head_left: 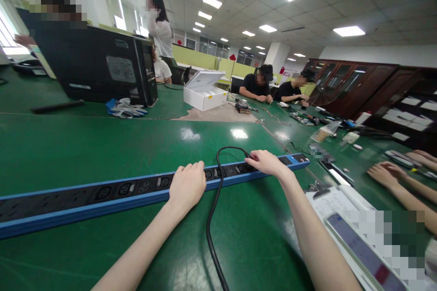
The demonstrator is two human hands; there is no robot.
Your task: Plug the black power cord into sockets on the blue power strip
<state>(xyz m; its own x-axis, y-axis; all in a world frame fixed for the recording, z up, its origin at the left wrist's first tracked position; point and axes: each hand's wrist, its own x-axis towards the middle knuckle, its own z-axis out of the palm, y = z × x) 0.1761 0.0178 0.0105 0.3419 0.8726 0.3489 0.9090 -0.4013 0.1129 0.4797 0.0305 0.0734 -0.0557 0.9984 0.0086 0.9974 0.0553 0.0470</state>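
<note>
A long blue and black power strip (145, 186) with rows of sockets lies across the green table (112, 145). My left hand (187, 183) is wrapped over the strip near its middle. Farther right, my right hand (264, 162) grips the end of a black power cord (213, 218) at the strip's sockets. The fingers hide the plug, so I cannot tell whether it sits in a socket. From there the cord loops left over the strip and runs down toward the front edge of the view.
At the right lie a clipboard (327, 195) with papers and a phone (362, 250), near another person's hands (384, 173). Farther back are a computer case (112, 66), gloves (126, 108) and an open white box (205, 95). Other people sit around the table.
</note>
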